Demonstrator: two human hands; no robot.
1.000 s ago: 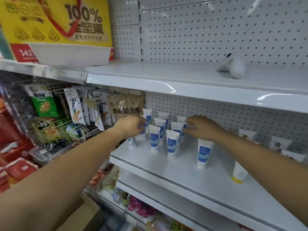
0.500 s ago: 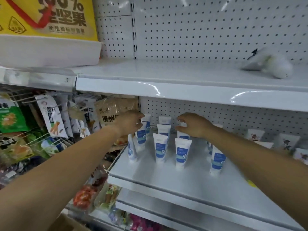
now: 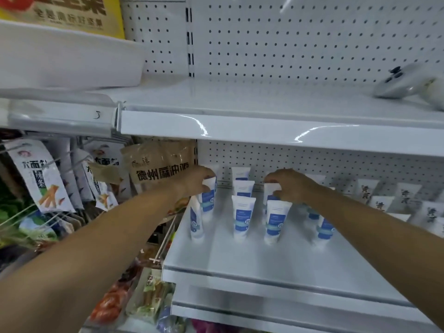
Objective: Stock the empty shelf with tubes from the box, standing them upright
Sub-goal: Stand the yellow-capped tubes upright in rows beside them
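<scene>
The tubes (image 3: 242, 218) are stood upright in rows at the back left of the shelf (image 3: 264, 263). Since a second ago both hands have been pushed deeper. One tube's top is now pinched by the curled fingers of the left hand (image 3: 197, 182), another's by the right hand (image 3: 290, 187). Straightening is judged underway, and the shelf's front is yet to be filled.

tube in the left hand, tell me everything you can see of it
The tube looks like soft white plastic with a blue label panel and a small round badge low on it. It stands near upright on the white shelf, flat crimped end up, in the leftmost column, just behind the front tube. The left hand pinches its top edge between fingers and thumb. Its foot is partly hidden by the front tube.
</scene>
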